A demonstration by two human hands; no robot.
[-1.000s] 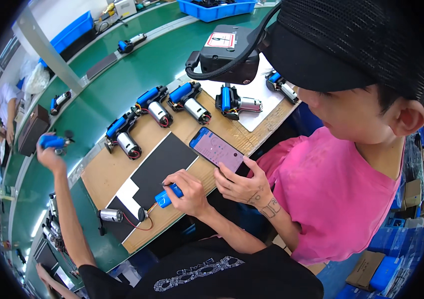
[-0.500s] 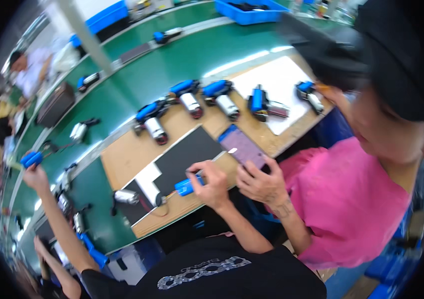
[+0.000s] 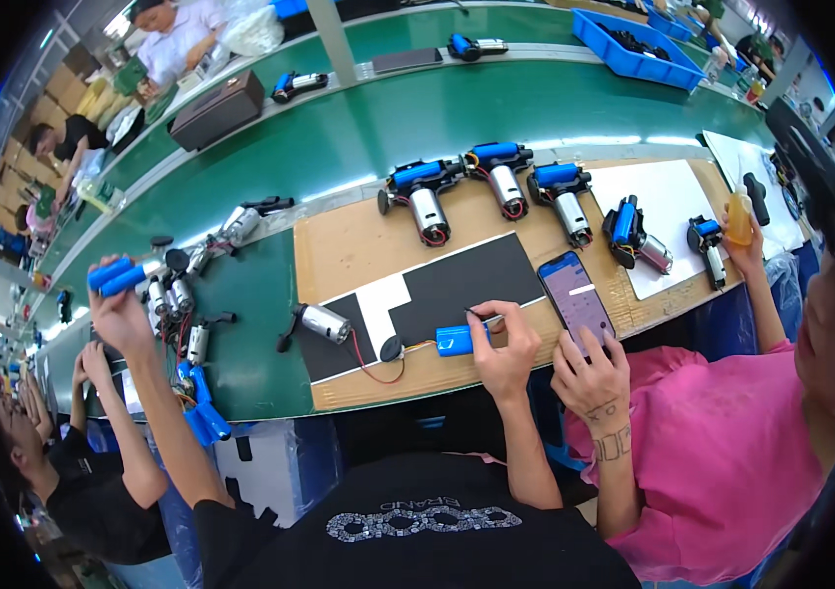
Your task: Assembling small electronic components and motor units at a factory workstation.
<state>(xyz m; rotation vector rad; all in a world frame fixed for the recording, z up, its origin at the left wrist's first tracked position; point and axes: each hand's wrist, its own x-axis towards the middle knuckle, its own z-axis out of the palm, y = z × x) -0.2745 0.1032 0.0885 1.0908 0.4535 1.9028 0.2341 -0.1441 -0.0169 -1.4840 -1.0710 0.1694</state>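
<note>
Out to the left, my left hand [image 3: 125, 322] is raised and closed around a blue two-cell battery pack [image 3: 115, 277]. My right hand [image 3: 508, 351] pinches the end of another blue battery pack [image 3: 454, 341] over the cardboard's front part; a small dark piece shows between its fingertips, too small to name. Thin wires run from that pack to a round black part [image 3: 392, 348], and a red wire links this to a silver motor [image 3: 325, 323] lying on a black-and-white sheet [image 3: 466, 280].
Several blue-and-silver motor assemblies [image 3: 425, 201] line the cardboard [image 3: 339, 240]. Loose motors [image 3: 180, 296] and battery packs [image 3: 203, 417] lie at left. A neighbour in pink touches a phone [image 3: 576, 299] beside my right hand. Behind is a green conveyor [image 3: 535, 108] with a blue bin [image 3: 638, 54].
The view has swung, so the bench sits further right and more level. My left hand still holds its pack, now near loose motors. My right hand remains on the wired pack.
</note>
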